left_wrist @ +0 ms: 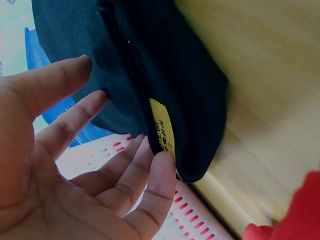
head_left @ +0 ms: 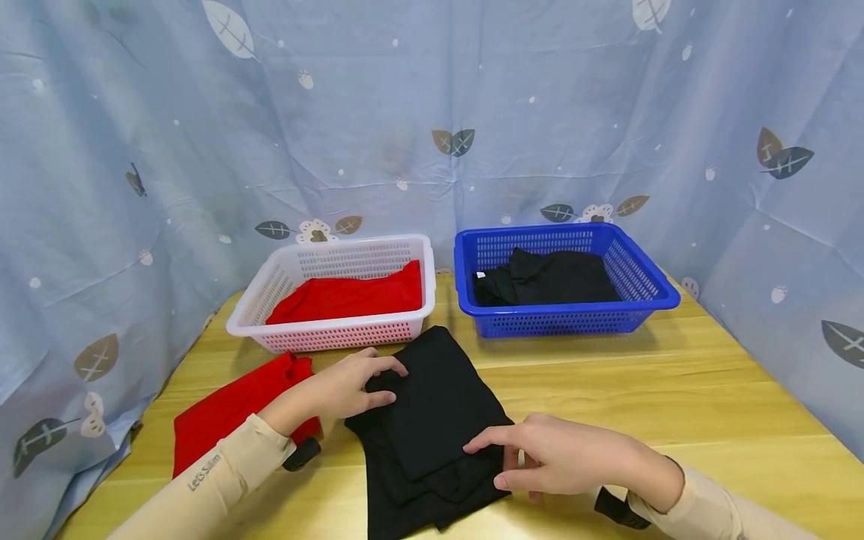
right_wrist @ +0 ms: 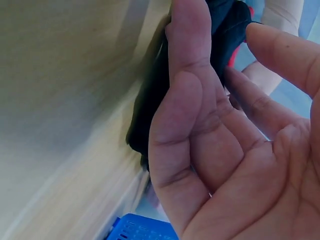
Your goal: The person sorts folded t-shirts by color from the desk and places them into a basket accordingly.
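A folded black garment [head_left: 439, 405] lies on the table in the middle of the head view, its lower layers spread out toward the near edge. My left hand [head_left: 351, 382] is at its upper left side, fingers loosely bent and touching the cloth. In the left wrist view a yellow label [left_wrist: 162, 125] shows on the black cloth, beside a fingertip of that hand. At the garment's lower right edge is my right hand [head_left: 560, 454], index finger reaching over the cloth and thumb along its side. The right wrist view shows relaxed fingers [right_wrist: 175, 130] against the black fabric, their far contact hidden.
A red folded garment [head_left: 229, 409] lies on the left of the table. Behind stand a white basket [head_left: 324, 327] with red cloth [head_left: 351, 296] and a blue basket [head_left: 567, 307] with black cloth [head_left: 560, 276]. A patterned blue curtain [head_left: 391, 97] encloses the wooden table [head_left: 648, 390].
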`<act>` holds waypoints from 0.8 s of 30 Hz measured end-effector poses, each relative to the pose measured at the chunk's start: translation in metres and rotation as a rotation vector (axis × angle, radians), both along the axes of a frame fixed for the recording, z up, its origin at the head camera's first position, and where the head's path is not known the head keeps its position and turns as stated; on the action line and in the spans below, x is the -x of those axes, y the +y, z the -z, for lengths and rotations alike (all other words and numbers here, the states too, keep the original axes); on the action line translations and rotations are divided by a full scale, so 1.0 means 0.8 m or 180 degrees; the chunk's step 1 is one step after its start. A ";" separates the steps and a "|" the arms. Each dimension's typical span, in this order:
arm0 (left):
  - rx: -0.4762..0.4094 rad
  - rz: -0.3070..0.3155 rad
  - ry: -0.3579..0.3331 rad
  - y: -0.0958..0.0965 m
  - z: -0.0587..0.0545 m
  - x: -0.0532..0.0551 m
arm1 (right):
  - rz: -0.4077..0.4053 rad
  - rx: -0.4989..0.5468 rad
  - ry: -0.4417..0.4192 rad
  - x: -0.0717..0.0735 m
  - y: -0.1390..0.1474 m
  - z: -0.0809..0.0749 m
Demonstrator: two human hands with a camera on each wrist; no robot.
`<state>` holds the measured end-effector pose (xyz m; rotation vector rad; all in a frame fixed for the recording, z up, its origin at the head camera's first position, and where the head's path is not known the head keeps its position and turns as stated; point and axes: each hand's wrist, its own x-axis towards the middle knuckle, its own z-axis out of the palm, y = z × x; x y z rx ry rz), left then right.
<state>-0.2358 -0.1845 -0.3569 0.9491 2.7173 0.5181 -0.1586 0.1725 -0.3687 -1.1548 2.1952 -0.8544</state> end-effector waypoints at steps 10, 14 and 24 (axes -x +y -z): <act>-0.0007 -0.0025 0.0006 0.003 0.005 -0.004 | 0.0192 -0.0178 -0.0202 0.005 0.006 -0.007; 0.0009 -0.0062 0.0010 0.006 0.005 -0.006 | 0.0259 -0.0223 -0.0311 0.009 0.016 -0.010; -0.0043 -0.0038 -0.0012 0.020 -0.002 -0.021 | 0.0502 -0.0295 -0.0264 0.026 0.049 -0.017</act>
